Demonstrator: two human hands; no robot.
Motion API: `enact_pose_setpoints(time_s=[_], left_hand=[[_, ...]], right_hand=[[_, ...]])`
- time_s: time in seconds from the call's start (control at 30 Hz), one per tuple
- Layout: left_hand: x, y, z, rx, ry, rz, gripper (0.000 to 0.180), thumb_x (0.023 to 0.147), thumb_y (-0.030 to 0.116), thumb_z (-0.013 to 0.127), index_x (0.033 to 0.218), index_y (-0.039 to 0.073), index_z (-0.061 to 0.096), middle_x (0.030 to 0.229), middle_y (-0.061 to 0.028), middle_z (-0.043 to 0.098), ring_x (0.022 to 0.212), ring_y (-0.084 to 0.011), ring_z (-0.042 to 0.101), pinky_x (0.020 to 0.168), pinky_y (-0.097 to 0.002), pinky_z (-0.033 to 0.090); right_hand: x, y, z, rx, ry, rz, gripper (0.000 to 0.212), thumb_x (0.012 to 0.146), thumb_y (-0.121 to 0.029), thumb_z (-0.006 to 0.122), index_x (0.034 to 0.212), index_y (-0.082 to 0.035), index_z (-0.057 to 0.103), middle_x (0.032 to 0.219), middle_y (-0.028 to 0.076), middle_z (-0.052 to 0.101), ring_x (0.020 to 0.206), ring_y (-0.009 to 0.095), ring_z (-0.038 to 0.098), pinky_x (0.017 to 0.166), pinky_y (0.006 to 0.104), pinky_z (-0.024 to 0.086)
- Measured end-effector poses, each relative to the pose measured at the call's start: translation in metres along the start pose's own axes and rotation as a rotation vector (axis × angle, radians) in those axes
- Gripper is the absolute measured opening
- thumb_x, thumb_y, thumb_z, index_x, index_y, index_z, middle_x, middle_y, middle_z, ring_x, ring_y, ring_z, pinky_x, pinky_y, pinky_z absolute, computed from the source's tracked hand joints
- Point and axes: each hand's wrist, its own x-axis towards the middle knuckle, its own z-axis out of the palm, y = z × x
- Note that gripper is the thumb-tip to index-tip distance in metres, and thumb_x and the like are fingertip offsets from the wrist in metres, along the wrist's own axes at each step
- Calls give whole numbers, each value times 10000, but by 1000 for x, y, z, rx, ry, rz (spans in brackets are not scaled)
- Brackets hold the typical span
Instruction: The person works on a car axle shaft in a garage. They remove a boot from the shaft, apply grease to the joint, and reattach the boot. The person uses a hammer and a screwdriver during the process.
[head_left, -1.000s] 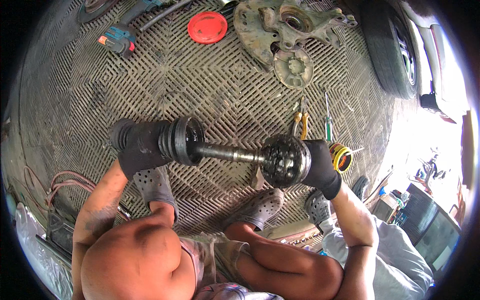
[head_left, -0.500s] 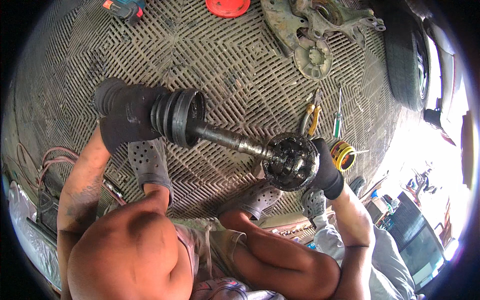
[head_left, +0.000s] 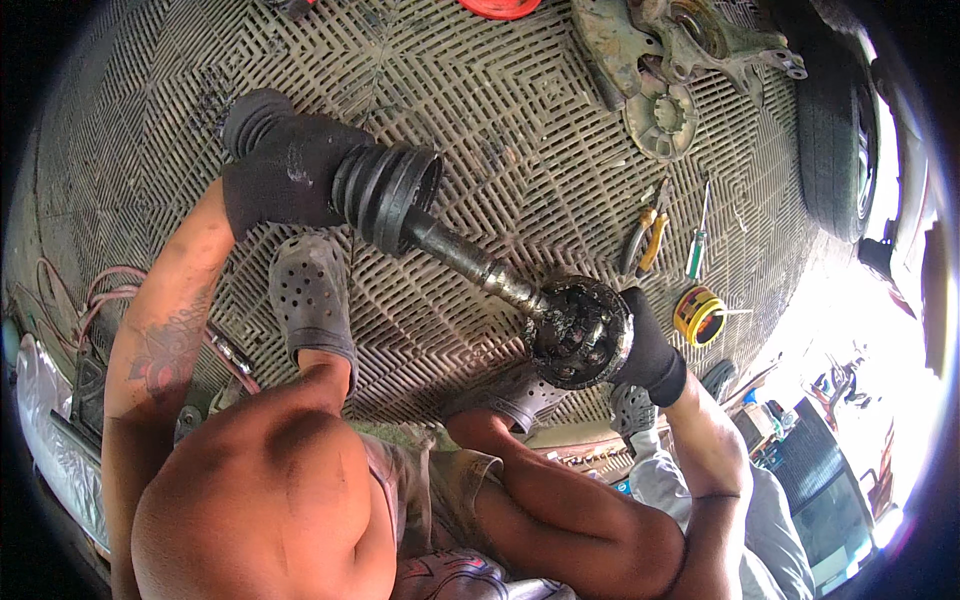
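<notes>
Gripping axle [head_left: 472, 256]: left fingers [head_left: 325, 155] | right hand [head_left: 650, 350]: fingers unclear behind joint [head_left: 578, 335] | near: pliers [head_left: 656, 245], screwdriver [head_left: 695, 256], yellow container [head_left: 688, 316]

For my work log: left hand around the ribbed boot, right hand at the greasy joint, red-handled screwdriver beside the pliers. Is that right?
One slip: the head view shows the screwdriver is green-handled, not red. The rest stands: left hand around the ribbed boot, right hand at the greasy joint, screwdriver beside the pliers.

Vehicle repair workshop: greasy axle shaft [head_left: 465, 257]; wheel [head_left: 832, 150], pliers [head_left: 653, 240], screwdriver [head_left: 696, 252], metal hub casting [head_left: 738, 46] on slatted floor [head_left: 540, 130].
</notes>
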Motion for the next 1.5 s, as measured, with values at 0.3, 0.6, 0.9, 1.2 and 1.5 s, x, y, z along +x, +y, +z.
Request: enact_pose_setpoints(time_s=[0.3, 0.6, 0.9, 1.2, 1.5], left_hand=[[-1, -1, -2, -71, 44, 48, 343, 640, 160, 872, 932, 83, 709, 837, -117, 730, 760, -309, 712, 693, -405, 552], [-10, -5, 2, -42, 39, 32, 415, 617, 180, 870, 993, 81, 723, 853, -126, 729, 791, -354, 704, 718, -425, 557], [-11, -7, 3, 16, -2, 41, 373, 626, 206, 883, 947, 92, 731, 809, -107, 728, 727, -316, 711, 673, -398, 559], [-19, -12, 2, -109, 100, -22, 506, 621, 176, 935, 1072, 63, 737, 916, -96, 752, 812, -248, 742, 742, -368, 585], [-28, -11, 10, -133, 322, 154, 396, 730, 223, 888, 1051, 59, 724, 856, -58, 729, 735, -193, 729, 677, -311, 593]], right_hand=[[0, 7, -2, -275, -57, -39, 662, 751, -282, 866, 1342, -96, 630, 1341, 112, 656, 1245, 239, 613, 1121, 430, 385], [9, -3, 6, -85, 59, -65, 353, 722, -266, 840, 994, -72, 724, 793, 147, 707, 736, 386, 672, 682, 424, 541], [0, -11, 17, -50, 25, -22, 377, 705, -296, 853, 974, -69, 718, 785, 142, 704, 723, 381, 668, 670, 430, 529], [17, -44, -15, -8, 53, 95, 545, 727, -235, 892, 1211, -88, 688, 1221, 123, 687, 1147, 323, 648, 1046, 441, 489], [30, -52, -20, -225, 195, 16, 479, 691, -233, 900, 1121, -127, 720, 1143, 90, 703, 1129, 367, 637, 1048, 486, 478]])
